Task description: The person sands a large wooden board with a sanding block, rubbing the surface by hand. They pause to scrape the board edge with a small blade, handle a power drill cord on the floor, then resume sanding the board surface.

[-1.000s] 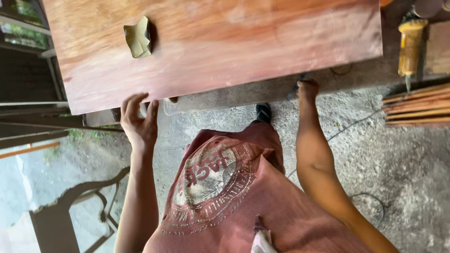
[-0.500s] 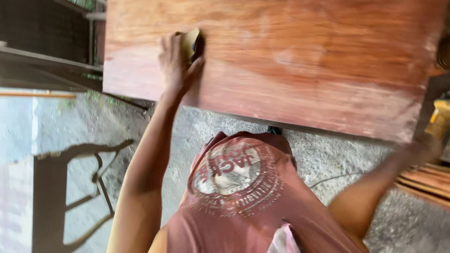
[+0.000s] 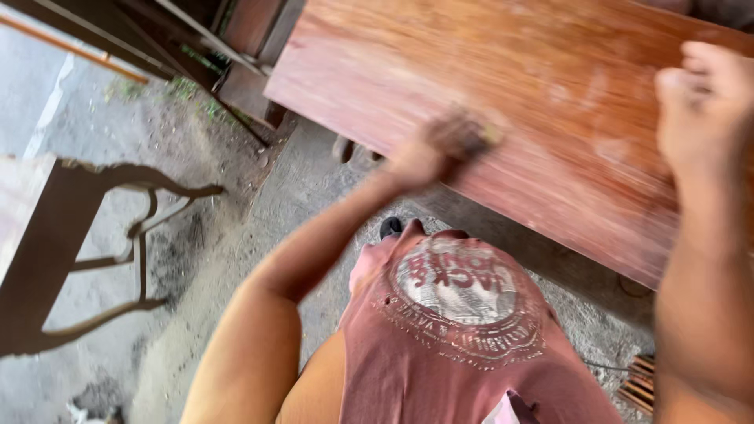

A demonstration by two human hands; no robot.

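Your left hand [image 3: 436, 153] sits at about 12 o'clock from your chest, pressed on the near part of the reddish wooden worktop [image 3: 550, 94]. It is badly blurred; its fingers look curled over a small dark pad or sheet [image 3: 471, 140], though you cannot tell exactly what that is or how tightly it is held. Your right hand [image 3: 703, 110] is up at 2 o'clock, resting on the worktop surface with the fingers bent downward; whether they grip anything cannot be told. Pale dusty patches [image 3: 597, 94] lie on the wood between your two hands. Below the board's near edge, at 6 o'clock, is your faded red shirt [image 3: 463, 330]. Out at 9 o'clock a dark curved furniture frame [image 3: 118, 259] stands on the gritty concrete floor [image 3: 236, 235].
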